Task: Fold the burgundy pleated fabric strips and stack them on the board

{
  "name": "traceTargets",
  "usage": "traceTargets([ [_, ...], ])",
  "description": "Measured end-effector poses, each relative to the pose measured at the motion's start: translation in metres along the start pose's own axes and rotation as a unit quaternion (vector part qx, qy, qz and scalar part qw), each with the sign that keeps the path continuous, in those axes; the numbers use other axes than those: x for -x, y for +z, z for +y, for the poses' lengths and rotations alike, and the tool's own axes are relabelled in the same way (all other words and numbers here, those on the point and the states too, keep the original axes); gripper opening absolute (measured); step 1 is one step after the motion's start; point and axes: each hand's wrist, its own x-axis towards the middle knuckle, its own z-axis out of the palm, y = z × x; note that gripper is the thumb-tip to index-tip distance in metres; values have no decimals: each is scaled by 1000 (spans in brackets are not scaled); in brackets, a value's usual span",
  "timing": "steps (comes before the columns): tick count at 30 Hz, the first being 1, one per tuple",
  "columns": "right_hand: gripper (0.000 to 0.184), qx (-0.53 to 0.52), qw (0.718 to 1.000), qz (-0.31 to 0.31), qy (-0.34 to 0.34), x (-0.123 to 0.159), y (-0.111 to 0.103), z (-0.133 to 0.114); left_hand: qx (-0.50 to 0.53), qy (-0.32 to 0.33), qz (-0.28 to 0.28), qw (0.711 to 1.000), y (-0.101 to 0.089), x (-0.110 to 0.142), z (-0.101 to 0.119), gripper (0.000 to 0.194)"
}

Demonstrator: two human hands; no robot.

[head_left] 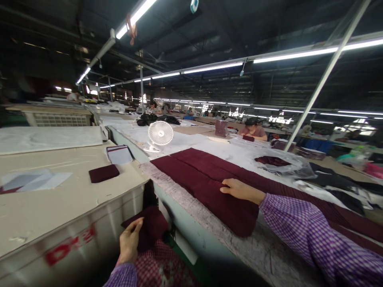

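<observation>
Maroon cloth (152, 226) pinched in left hand (129, 241); right hand (241, 189) rests unclenched on panels (239, 217). White table (191, 140), tube-lit workshop (215, 36), 8 o'clock bin (119, 223) reads "DK"-something.

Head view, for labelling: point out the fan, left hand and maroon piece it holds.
Fan (160, 133): head view, its round grille.
Left hand (129, 241): head view, back of the hand.
Held maroon piece (153, 226): head view, its flat face.
</observation>
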Motion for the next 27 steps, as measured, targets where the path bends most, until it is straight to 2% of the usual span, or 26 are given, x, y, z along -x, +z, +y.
traceTargets([
  [12, 19, -30, 998, -3, 55, 1, 3, 2, 1, 4, 10, 1000, 0, 2, 2, 11],
  [27, 26, -75, 993, 3, 90, -1, 3, 5, -8, 28, 2, 1000, -1, 3, 3, 11],
])
